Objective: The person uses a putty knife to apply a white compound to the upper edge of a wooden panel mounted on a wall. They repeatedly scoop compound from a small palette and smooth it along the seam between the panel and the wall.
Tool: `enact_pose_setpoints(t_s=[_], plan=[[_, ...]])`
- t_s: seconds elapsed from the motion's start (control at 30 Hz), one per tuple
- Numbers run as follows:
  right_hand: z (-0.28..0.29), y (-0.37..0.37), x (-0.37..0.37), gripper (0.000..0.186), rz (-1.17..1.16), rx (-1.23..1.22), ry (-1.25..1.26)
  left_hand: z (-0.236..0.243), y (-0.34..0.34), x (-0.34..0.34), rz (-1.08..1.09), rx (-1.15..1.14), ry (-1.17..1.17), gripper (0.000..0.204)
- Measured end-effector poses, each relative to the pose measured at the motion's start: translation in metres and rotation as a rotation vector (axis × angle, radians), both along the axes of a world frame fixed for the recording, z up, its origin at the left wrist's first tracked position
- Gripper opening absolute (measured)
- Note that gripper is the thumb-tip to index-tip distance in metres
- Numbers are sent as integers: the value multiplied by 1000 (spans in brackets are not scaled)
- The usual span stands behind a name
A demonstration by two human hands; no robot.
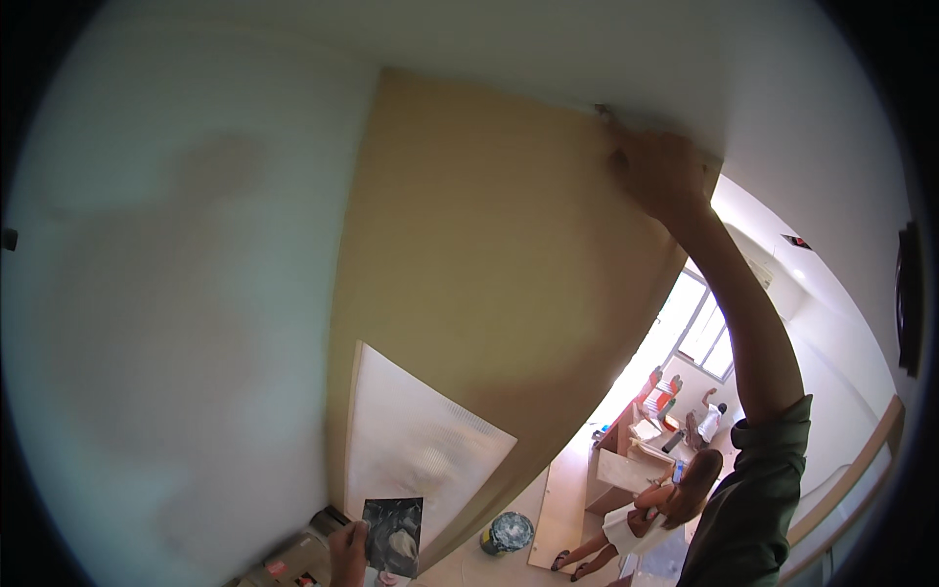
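Tan panel [460,245] fills the centre; at 2 o'clock the right hand [663,176] curls its fingers near the top edge, their grip unclear; at 7, a smeared black plate [393,536] sits pinched by the left hand [347,554].

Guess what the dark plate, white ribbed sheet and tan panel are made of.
Dark plate in the left hand: perhaps plastic or metal, smooth-looking; flat, straight-edged, pale smears.
White ribbed sheet: probably plastic, faintly glossy; fine parallel lines.
Tan panel: possibly painted board, matte; no visible grain.
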State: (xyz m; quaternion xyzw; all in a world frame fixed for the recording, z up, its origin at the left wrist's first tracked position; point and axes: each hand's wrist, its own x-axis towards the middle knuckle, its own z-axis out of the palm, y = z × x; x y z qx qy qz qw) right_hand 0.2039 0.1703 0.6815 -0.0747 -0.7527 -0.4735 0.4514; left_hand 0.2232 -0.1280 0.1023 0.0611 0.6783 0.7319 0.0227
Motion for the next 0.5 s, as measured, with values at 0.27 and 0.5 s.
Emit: enact_pose_setpoints(t_s=[0.27, 0.5], plan=[[-2, -2, 16, 53, -11, -112, -44, 18, 7, -8, -52, -31, -40, 30], [12, 7, -6, 51, 22, 27, -1, 4, 10, -11, -76, -51, -143, 29]])
